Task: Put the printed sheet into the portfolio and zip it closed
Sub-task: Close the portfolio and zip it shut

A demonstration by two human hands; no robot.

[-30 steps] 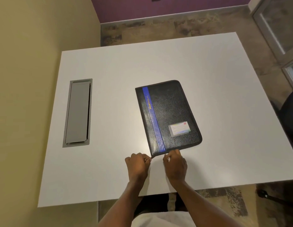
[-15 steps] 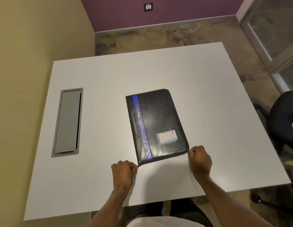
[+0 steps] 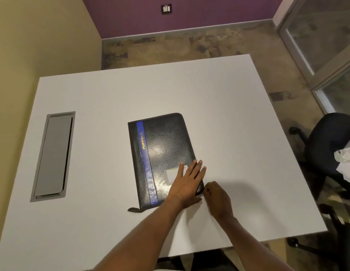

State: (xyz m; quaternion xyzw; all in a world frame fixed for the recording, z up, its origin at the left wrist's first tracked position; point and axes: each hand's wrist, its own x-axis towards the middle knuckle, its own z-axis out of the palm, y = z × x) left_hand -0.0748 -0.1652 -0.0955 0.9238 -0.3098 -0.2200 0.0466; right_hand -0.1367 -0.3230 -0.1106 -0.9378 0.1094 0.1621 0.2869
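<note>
The left hand (image 3: 186,181) lies spread on the portfolio (image 3: 162,157) to steady it, I think, while the right hand (image 3: 216,198) pinches at its near corner, probably the zip.

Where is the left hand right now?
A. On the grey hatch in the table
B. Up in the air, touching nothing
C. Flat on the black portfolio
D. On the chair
C. The left hand lies open and flat on the near right part of the portfolio, while the right hand pinches at its near right corner.
</note>
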